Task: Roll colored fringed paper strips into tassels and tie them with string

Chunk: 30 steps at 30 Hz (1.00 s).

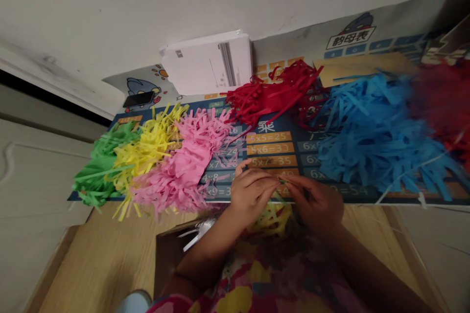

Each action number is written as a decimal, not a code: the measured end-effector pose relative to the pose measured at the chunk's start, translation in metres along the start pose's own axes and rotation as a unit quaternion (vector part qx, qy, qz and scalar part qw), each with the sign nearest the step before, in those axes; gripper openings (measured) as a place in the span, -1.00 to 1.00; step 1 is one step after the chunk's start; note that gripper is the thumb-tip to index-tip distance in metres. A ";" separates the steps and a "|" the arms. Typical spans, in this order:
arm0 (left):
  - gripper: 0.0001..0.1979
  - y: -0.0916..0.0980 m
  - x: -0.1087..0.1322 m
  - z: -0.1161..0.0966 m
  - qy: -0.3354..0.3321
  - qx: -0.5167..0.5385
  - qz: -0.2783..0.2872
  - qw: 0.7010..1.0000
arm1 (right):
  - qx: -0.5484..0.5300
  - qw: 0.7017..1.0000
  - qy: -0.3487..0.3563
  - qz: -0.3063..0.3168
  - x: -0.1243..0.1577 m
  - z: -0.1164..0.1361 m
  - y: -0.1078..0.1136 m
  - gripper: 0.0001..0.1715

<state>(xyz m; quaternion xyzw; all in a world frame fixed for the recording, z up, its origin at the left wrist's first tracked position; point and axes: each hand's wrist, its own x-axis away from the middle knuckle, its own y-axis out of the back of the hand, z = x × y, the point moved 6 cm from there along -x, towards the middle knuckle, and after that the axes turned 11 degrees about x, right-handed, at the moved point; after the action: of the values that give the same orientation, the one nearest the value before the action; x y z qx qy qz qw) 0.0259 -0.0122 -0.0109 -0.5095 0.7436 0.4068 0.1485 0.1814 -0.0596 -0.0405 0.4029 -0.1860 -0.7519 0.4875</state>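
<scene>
My left hand [251, 190] and my right hand [319, 200] meet over the front edge of the table, fingertips almost touching. Both are closed in a pinch on a thin green paper strip [282, 182], of which only a little shows between the fingers. Just below them, partly hidden by my hands, hangs a bunch of yellow fringed paper [275, 220]. Left of my left hand lies a pink fringed paper bunch [187, 161]. Blue fringed paper [378, 132] lies beyond my right hand.
Yellow fringe [154, 137] and green fringe [106, 161] lie at the left, red fringe [275, 95] at the back, more red [448, 102] far right. A white box [205, 63] leans on the wall; a black phone [138, 100] lies beside it. A multiplication chart [271, 149] covers the table.
</scene>
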 end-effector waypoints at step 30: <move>-0.66 -0.016 0.009 0.034 0.277 0.197 0.181 0.923 | 0.155 0.894 -0.393 -0.152 -0.039 -0.233 0.169 -0.69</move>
<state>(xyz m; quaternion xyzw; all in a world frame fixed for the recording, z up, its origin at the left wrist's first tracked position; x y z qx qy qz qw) 0.0292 0.0053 -0.0456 -0.4192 0.8996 0.1152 -0.0420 0.4709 -0.0759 -0.0516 0.1685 -0.4127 -0.8757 0.1857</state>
